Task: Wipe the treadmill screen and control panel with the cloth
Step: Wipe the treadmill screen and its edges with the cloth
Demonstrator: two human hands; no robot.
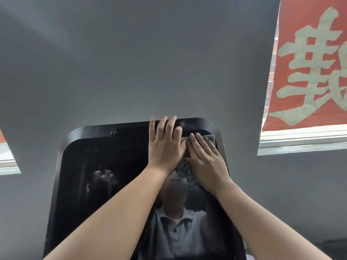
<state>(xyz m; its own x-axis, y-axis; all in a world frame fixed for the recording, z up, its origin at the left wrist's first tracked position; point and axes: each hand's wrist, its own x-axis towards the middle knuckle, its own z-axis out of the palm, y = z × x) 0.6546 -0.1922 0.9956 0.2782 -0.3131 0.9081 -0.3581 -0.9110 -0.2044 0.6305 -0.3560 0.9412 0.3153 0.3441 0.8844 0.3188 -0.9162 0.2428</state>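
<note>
The black glossy treadmill screen (88, 184) fills the lower middle of the view, with smudges on its left half and a person's reflection in it. A grey cloth (185, 168) lies pressed against the screen's upper right part. My right hand (205, 158) lies flat on the cloth, fingers together, a grey corner showing past the fingertips. My left hand (165, 143) is spread flat beside it, fingers reaching over the screen's top frame (191, 121), its palm edge touching the cloth. Most of the cloth is hidden under both hands.
A grey wall (131, 62) rises behind the screen. A red banner with pale characters (309, 62) hangs over a window at the upper right, above a white sill (300, 141). Another window edge (7, 162) shows at the left.
</note>
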